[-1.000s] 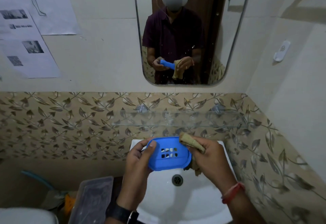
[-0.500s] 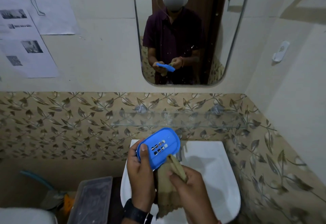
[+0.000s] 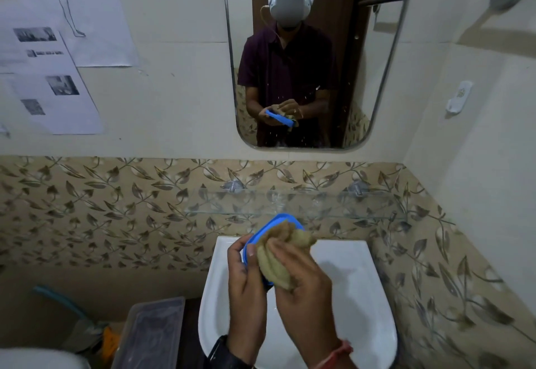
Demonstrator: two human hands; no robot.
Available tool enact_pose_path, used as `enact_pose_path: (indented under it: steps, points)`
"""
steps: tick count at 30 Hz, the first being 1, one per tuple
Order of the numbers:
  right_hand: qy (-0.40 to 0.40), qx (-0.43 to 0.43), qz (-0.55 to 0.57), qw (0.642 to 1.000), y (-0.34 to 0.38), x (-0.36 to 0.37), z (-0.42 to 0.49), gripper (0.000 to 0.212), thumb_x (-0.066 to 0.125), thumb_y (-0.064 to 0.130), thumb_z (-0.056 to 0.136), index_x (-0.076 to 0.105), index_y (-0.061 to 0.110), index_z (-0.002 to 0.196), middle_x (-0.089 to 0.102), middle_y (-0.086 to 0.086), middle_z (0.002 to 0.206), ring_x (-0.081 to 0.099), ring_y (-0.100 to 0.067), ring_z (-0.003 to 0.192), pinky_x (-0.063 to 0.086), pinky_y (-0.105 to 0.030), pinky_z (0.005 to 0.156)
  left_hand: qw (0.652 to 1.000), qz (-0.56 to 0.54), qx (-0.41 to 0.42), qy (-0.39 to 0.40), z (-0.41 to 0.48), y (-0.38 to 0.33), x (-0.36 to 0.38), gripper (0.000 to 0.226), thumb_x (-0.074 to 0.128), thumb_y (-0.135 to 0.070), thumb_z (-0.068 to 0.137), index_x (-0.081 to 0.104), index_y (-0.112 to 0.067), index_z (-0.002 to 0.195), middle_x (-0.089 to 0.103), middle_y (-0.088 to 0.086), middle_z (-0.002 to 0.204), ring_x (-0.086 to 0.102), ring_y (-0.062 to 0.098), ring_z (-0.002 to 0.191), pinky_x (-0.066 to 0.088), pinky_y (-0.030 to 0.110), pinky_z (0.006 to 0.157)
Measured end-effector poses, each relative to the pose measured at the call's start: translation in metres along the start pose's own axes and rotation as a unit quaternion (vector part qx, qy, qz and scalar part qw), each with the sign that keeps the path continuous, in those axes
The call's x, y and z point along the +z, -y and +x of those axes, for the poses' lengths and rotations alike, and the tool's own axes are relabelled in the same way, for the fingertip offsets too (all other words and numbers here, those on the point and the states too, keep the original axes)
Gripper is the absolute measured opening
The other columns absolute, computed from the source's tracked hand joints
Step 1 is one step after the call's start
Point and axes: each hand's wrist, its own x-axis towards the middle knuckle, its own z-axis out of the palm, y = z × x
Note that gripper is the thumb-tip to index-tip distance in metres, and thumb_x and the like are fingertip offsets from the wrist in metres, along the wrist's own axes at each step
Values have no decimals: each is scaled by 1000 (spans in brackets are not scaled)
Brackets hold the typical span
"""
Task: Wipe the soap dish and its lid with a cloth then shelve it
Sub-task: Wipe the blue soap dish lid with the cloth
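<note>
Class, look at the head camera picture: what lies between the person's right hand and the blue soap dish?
In the head view, a tan cloth lies bunched between the right hand and the blue soap dish, pressed against the dish's face.

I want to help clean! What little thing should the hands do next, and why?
Probably rub the cloth across the blue dish toward its far end. The right hand presses the cloth on the dish, the left hand grips its edge over the sink, and only a blue rim shows. The glass shelf can wait.
</note>
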Motion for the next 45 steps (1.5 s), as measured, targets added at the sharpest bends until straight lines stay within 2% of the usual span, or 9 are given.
enact_pose_path:
  steps: [4,8,12,18,26,32,39,42,45]
  points:
    - [42,-83,-73,993,-7,-12,5,58,65,-14,66,72,15,116,69,6,121,60,-13,117,44,-26,103,1000,-1,21,7,-4,-1,-5,31,51,-49,100,64,-33,124,72,11,119,71,24,104,59,29,73]
    - [-18,-25,-111,993,-8,-20,24,49,63,-8,72,70,10,117,66,0,120,58,-21,114,49,-38,99,1000,-7,21,22,-5,-8,-2,31,55,-49,97,65,-33,122,70,8,124,71,26,108,60,32,74]
    - [37,-48,-110,992,9,-9,5,54,58,4,70,67,20,121,60,3,125,52,-17,115,38,-26,104,999,-13,18,31,-6,-7,-3,28,47,-40,98,65,-37,120,73,6,120,71,24,109,59,30,77]
    - [2,5,-111,994,-2,-25,30,53,62,-18,63,70,8,109,66,-5,108,59,-18,102,52,-36,94,998,26,56,-6,-15,-5,-1,32,57,-53,90,66,-38,117,69,7,122,67,34,112,54,55,91]
    - [129,-92,-90,983,23,-18,6,53,51,1,69,65,13,118,59,-1,116,55,-13,111,36,-17,105,998,-18,56,7,-10,-7,-4,30,43,-31,102,67,-33,120,73,9,118,71,23,107,58,25,79]
    - [31,12,-133,991,6,-36,45,54,62,-20,62,69,5,109,63,-7,105,60,-24,99,52,-33,88,998,-24,45,23,-14,-16,-1,28,50,-45,98,67,-37,118,72,-1,121,72,20,105,60,29,73]
    - [106,-72,-92,987,21,-19,4,49,50,1,73,64,16,117,62,-3,111,58,-14,107,37,-17,105,999,-21,24,41,-14,-23,1,38,56,-52,92,65,-33,124,70,14,125,69,30,114,59,31,83]
    - [38,-18,-122,992,5,-30,26,54,63,-16,64,68,9,111,62,-5,108,60,-21,101,51,-33,95,999,-7,31,36,-16,-22,0,37,56,-54,93,64,-35,124,68,6,129,67,31,116,56,42,85]
    - [1,48,-110,993,7,-34,46,54,62,-22,61,68,6,107,62,-5,105,61,-20,95,56,-42,85,999,-18,35,36,-14,-24,0,32,55,-50,96,65,-36,122,70,1,125,70,25,111,60,33,78]
